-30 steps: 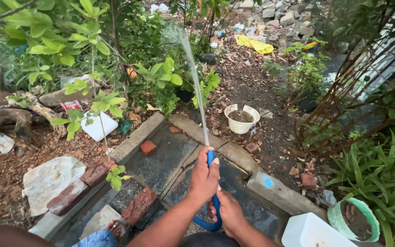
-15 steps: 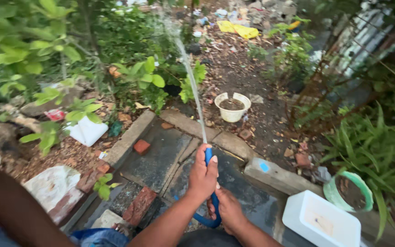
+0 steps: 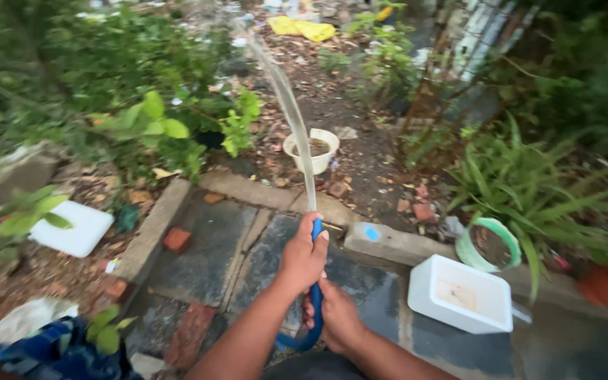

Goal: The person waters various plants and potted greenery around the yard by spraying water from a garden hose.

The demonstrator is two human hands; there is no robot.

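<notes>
Hands: left hand (image 3: 302, 257), right hand (image 3: 337, 317) clenched on blue hose (image 3: 316, 281); white box (image 3: 462, 294) near right, wet slab (image 3: 205, 253) open leftward.

blue hose (image 3: 316, 309), white box (image 3: 462, 294), yellow sheet (image 3: 302, 28)

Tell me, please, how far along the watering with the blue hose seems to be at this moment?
Done: the dark paving by the hands looks wet. In hand: the left hand and right hand each have a grip on the blue hose, whose water jet arcs over the white pot toward the back bed. Left: the leaf litter around that pot looks dry; how wet the far plants are cannot be told.
</notes>
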